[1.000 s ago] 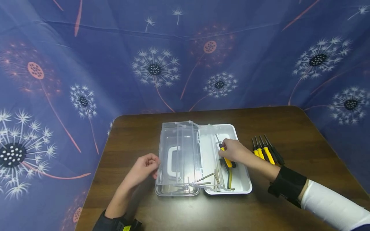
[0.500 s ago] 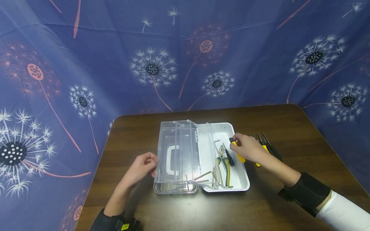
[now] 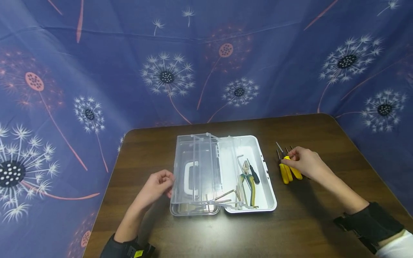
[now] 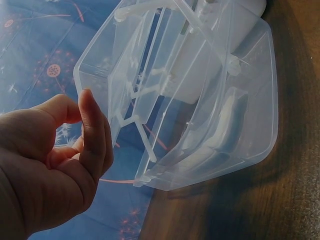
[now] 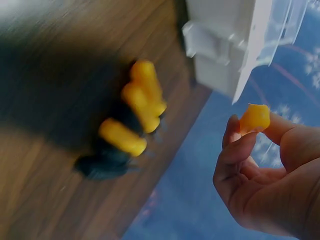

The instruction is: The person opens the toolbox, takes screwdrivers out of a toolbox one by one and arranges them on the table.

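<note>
My right hand (image 3: 306, 163) pinches a screwdriver by its yellow handle (image 5: 255, 118), shaft pointing away, above a row of screwdrivers on the table to the right of the toolbox. Of that row, yellow handles (image 5: 122, 137) and dark handles (image 5: 102, 165) show in the right wrist view. My left hand (image 3: 158, 184) stays beside the left edge of the toolbox's clear lid (image 4: 260, 130), fingers loosely curled around nothing; whether a fingertip touches the lid I cannot tell. The toolbox's white base (image 3: 273, 202) holds pliers (image 3: 252, 193), a small black-handled screwdriver (image 3: 255, 177) and several hex keys (image 3: 238, 195).
Clear folding trays (image 3: 203, 157) stand raised over the opened lid, which has a white carry handle (image 3: 187, 179). The wooden table (image 3: 206, 240) ends at a blue dandelion-print cloth (image 3: 200, 89) at the back and sides.
My right hand has lifted the yellow-handled screwdriver out of the white base and carried it right, over the row of screwdrivers. My left hand has hardly moved.
</note>
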Available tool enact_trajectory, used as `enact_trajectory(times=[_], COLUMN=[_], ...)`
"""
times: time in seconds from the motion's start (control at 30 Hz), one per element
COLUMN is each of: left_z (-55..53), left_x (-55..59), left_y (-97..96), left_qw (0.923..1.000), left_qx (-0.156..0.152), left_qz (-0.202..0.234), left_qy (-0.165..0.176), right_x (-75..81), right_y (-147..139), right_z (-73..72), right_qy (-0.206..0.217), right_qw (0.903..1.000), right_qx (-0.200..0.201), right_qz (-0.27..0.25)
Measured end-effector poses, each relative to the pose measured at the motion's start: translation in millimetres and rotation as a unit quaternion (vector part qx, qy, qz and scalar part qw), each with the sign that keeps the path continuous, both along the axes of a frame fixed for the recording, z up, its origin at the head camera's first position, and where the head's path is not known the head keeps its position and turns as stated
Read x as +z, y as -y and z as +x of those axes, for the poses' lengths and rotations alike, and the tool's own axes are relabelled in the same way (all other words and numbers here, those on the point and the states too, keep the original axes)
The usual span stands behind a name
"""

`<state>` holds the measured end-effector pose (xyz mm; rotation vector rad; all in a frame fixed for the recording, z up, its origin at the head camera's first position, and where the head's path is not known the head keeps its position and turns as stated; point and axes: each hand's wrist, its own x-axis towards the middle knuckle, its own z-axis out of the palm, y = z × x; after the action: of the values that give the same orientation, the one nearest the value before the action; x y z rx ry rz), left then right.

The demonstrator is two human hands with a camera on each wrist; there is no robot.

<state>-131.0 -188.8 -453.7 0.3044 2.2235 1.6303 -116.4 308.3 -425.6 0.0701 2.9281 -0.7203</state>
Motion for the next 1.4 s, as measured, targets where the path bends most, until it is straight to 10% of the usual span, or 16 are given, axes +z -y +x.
enact_trajectory(times=[0.73, 1.4], left_z=[1.5, 0.8], left_x=[0.4, -1.3], left_y=[-0.4, -1.1], left_qw=[0.9999, 0.9999], left_qx=[0.002, 0.005], left_qz=[0.011, 0.012], left_qy=[0.008, 0.001], right_x=[-46.9, -67.1], right_y=[-90.3, -96.7], right_z=[-8.7, -12.6], right_qy=[0.06, 0.036], right_qw=[0.9973, 0.9975], right_qx=[-0.035, -0.061], right_qz=[0.025, 0.006])
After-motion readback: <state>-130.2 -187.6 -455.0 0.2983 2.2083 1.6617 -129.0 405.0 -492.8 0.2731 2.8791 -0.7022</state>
